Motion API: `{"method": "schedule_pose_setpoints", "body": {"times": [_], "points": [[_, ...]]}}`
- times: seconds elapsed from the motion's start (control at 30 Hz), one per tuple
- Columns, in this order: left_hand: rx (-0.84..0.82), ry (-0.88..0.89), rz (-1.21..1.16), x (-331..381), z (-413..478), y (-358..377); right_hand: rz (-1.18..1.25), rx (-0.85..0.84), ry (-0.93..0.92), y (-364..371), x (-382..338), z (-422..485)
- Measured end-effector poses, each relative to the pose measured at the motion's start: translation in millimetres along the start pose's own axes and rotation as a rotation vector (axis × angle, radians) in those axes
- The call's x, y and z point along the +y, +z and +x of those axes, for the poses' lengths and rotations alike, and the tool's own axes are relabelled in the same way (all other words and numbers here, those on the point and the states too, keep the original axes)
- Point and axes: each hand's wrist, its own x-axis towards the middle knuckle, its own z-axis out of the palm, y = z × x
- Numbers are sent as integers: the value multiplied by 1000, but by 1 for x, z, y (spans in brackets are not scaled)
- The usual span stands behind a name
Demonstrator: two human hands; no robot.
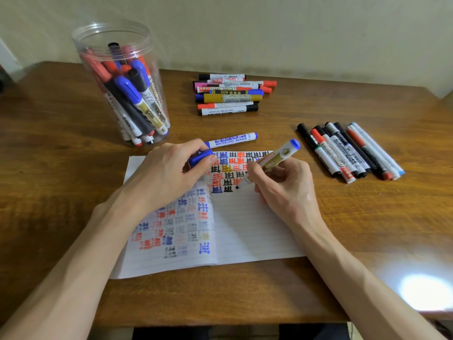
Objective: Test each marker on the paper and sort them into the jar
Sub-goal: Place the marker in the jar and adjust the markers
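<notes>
**A:** Status, left to right?

**B:** Jar (122, 94) is upright at the far left of the table (73, 192), top open and well filled with markers. Left hand (169, 173) rests on the paper's upper left, fingers curled round a blue cap (201, 157).

**A:** Paper?

**B:** Paper (245, 229) lies open mid-table. The left page and the top of the right page are full of test marks, the rest is blank. A loose blue marker (231, 139) lies just beyond the top edge, with a capped pile (230, 94) further back.

**A:** Unit under test?

**B:** Gold-barrelled marker (277, 155), pinched pen-style between thumb and fingers of the right hand (282, 187). The blue tail points up and right, the tip is down beside the last row of marks. The fingers hide the tip, so I can't tell if it touches.

**A:** How to do it well?

**B:** My read: land on the blank space right of the last black mark. Use light pressure and short strokes, with the left hand pinning the page. Judge the ink, recap with that same cap, press it home, then drop it in the jar.

**A:** Far right?

**B:** A row of markers (350, 153), side by side. I can't tell if they're queue or rejects.
</notes>
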Motion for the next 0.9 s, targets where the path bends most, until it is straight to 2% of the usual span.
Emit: {"method": "schedule_pose_setpoints", "body": {"times": [0.37,0.57,0.9], "points": [[10,4,3,-1,0,1,-51,8,2,1,-1,0],[-1,-2,7,-1,0,1,10,46,40,-2,-1,0],[24,21,-18,0,-1,0,-66,28,28,-1,0,-1]]}}
